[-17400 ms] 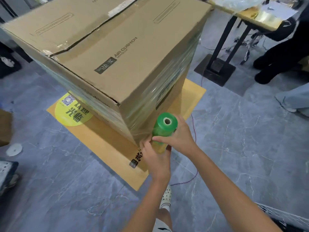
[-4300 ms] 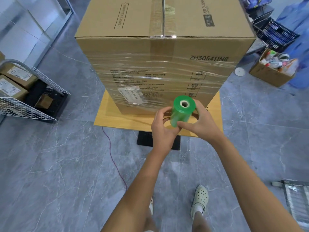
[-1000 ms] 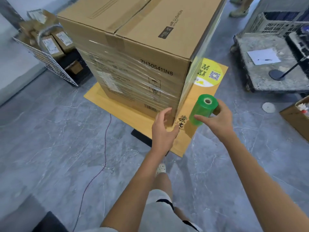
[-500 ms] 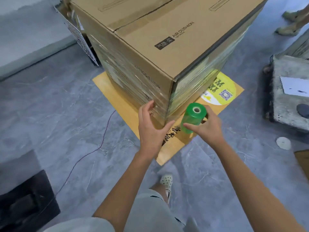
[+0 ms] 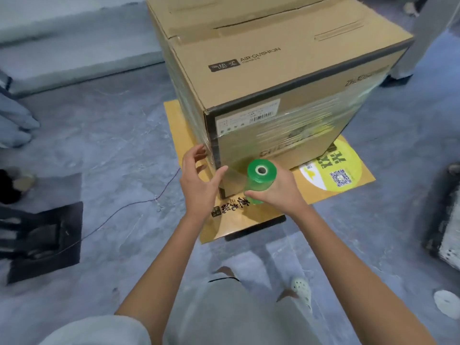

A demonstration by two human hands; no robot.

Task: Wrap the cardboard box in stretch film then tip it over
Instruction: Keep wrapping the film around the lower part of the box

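At box corner — left hand spread loose, right hand gripping film roll.

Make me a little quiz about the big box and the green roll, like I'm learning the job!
1. True or false: the right hand grips the green film roll.
2. Where by the cardboard box is the left hand? A) flat on its top B) open beside its near corner C) inside it
3. Fill in: the print on the box top reads AIR ____.
Key: 1 true; 2 B; 3 CUSHION.
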